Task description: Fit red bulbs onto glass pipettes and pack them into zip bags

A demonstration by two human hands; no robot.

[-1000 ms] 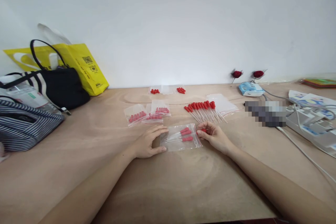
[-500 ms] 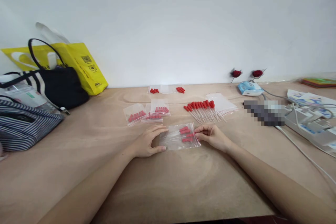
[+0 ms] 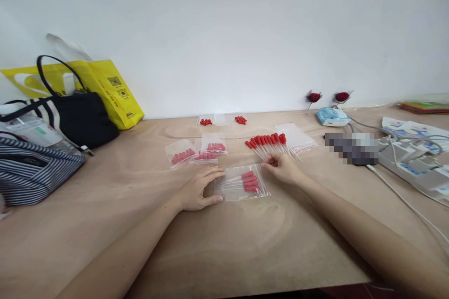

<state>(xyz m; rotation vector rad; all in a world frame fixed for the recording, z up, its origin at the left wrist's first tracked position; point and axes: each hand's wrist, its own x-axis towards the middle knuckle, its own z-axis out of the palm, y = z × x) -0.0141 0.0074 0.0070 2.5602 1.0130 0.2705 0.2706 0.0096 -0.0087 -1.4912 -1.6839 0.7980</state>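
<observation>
A clear zip bag lies flat in front of me, with several red-bulbed droppers inside, their thin stems toward the left. My left hand rests at the bag's left end, thumb and fingers spread, fingertips touching its edge. Just beyond the bag's right end, my right hand has its fingers curled together, at the lower stems of a fanned row of red-bulbed droppers. Whether anything is between those fingers is hidden.
Filled zip bags lie beyond my left hand; two red clusters in clear bags sit by the wall. Flat clear bags lie behind the dropper row. Bags stand left; a tissue pack, power strip and cables are right.
My right hand has moved from the bag's right end up to the loose dropper row. The droppers inside the bag now lie closer together. My left hand stays put.
</observation>
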